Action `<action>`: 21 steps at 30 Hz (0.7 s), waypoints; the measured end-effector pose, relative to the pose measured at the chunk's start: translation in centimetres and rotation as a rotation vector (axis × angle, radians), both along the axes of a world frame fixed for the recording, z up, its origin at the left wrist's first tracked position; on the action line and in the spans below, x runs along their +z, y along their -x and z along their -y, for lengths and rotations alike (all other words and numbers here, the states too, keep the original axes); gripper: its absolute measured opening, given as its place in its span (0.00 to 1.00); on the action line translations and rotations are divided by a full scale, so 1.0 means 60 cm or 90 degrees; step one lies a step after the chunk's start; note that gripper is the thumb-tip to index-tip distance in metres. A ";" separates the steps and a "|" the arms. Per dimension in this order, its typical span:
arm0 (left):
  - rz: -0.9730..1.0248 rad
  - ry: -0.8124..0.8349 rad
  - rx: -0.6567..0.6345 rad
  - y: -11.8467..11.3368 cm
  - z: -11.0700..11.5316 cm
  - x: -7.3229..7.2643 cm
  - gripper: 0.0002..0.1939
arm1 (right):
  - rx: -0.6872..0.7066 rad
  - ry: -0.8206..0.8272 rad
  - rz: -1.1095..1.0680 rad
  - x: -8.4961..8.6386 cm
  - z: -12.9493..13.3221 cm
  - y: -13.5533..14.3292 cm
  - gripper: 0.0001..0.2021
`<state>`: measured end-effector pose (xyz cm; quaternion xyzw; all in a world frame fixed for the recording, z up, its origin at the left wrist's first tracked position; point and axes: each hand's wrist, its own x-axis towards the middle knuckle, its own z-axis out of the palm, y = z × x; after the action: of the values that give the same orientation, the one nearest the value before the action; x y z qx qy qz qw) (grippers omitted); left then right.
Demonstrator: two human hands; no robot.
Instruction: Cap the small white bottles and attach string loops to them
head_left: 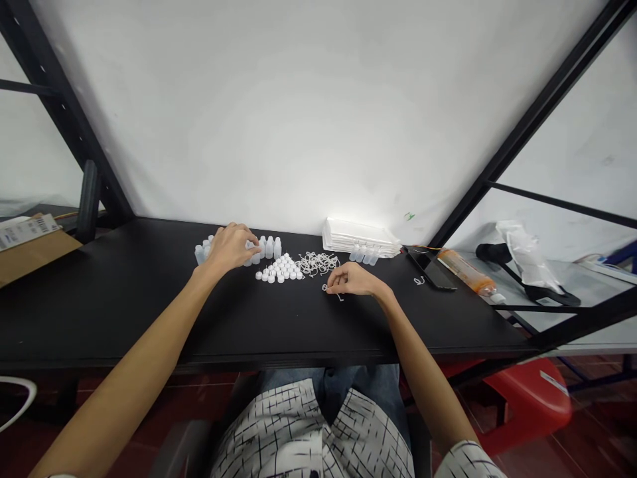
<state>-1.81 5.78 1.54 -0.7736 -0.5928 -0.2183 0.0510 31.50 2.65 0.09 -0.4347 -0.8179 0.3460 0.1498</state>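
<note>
Our left hand (229,245) is curving among the small bottles (269,248) — whether it is gripping one, we cannot tell — while our right hand (352,278) is pinching a white looped strip (324,286) just nearer us than the strip pile (318,263) lying beside the white caps (281,269).

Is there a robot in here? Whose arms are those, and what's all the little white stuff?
No robot here! Those are one person's arms and bare hands. This single picture comes from a camera worn on their head, looking forward and down. The left hand is at some small bottles; I can't tell whether it holds one. The right hand pinches a thin white looped piece. Between the hands, the black table has white caps and a white tangle of thin pieces.
</note>
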 end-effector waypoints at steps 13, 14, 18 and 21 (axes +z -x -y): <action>0.448 -0.036 -0.110 -0.034 0.030 0.021 0.15 | -0.013 -0.073 0.026 -0.009 -0.003 0.010 0.03; 0.513 -0.024 -0.125 -0.038 0.032 0.023 0.16 | -0.007 -0.078 0.018 -0.009 -0.002 0.011 0.03; 0.725 0.051 -0.180 -0.055 0.041 0.023 0.23 | -0.012 -0.059 -0.070 -0.002 0.006 0.018 0.03; 0.806 0.108 -0.204 -0.065 0.045 0.018 0.23 | -0.053 0.007 -0.160 0.005 0.012 0.023 0.04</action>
<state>2.11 3.07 2.63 -0.5760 -0.4008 -0.5885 -0.4016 30.12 1.94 0.40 -0.4219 -0.7720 0.3961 0.2629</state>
